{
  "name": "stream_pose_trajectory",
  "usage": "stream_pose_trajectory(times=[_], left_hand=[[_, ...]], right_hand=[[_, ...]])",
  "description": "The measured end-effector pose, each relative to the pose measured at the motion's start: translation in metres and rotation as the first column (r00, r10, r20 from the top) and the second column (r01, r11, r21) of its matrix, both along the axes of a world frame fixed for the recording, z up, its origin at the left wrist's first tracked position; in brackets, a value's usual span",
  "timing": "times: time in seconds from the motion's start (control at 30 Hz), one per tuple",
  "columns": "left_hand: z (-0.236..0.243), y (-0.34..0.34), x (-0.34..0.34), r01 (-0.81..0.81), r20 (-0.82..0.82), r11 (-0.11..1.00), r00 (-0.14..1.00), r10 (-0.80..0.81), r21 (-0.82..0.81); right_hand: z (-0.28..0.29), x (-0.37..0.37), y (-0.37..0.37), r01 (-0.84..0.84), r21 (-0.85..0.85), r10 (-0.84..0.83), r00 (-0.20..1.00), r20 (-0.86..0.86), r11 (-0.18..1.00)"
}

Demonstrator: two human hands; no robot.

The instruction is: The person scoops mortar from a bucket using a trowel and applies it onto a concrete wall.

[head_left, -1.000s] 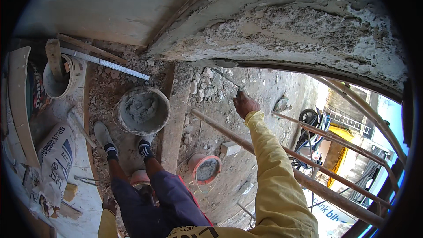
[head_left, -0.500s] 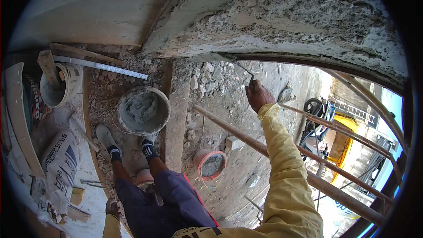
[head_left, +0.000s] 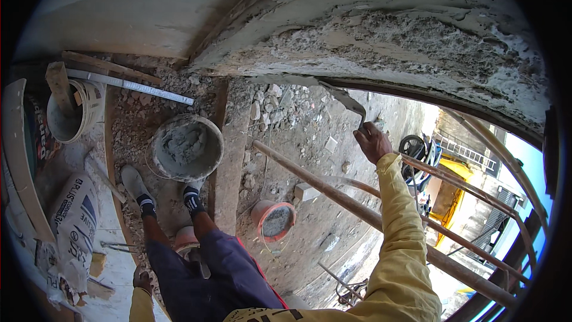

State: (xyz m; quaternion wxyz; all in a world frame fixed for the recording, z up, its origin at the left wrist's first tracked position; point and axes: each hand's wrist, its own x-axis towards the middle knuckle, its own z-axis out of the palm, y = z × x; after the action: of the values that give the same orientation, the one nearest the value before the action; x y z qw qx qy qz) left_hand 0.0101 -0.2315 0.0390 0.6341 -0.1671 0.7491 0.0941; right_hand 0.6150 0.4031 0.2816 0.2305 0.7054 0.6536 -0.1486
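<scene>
Grasping a trowel (head_left: 350, 103) at its near end, right hand (head_left: 373, 142) outstretched, left hand (head_left: 142, 279) well apart, grip unclear

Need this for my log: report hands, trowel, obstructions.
Right hand gripping trowel at wall edge. Left hand low beside trousers. Poles cross behind right sleeve.

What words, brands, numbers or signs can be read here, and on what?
I won't copy wording, but lettering stands here:
White sack: large dark print, partly creased.
Dark package: reddish lettering, partly hidden.
Yellow shirt: dark letters, cut off below.
White bucket: printing too small to read.
Black socks: white marks, too small to read.
</scene>
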Motion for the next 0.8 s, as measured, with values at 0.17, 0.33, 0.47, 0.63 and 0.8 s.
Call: stream_pose_trajectory(times=[0.17, 0.33, 0.47, 0.63, 0.8], left_hand=[[-0.01, -0.001, 0.005, 0.024, 0.047, 0.999, 0.999, -0.023, -0.024], [-0.012, 0.0, -0.001, 0.035, 0.05, 0.999, 0.998, -0.035, -0.01], [-0.004, 0.005, 0.002, 0.003, -0.065, 0.997, 0.998, -0.008, -0.073], [0.006, 0.003, -0.011, 0.049, -0.008, 0.99, 0.999, -0.051, -0.132], [0.011, 0.021, -0.002, 0.089, 0.0, 0.987, 0.996, -0.09, -0.134]], right_hand=[[-0.027, -0.018, -0.013, -0.091, -0.072, 0.089, 0.996, -0.027, 0.993], [-0.09, -0.048, 0.015, -0.062, -0.082, 0.058, 0.997, -0.054, 0.995], [-0.122, -0.031, 0.035, -0.066, -0.119, 0.069, 0.997, 0.017, 0.991], [-0.171, -0.034, 0.034, -0.009, -0.132, 0.01, 1.0, 0.007, 0.991], [-0.185, -0.026, 0.033, 0.056, -0.214, -0.024, 0.988, 0.151, 0.975]])
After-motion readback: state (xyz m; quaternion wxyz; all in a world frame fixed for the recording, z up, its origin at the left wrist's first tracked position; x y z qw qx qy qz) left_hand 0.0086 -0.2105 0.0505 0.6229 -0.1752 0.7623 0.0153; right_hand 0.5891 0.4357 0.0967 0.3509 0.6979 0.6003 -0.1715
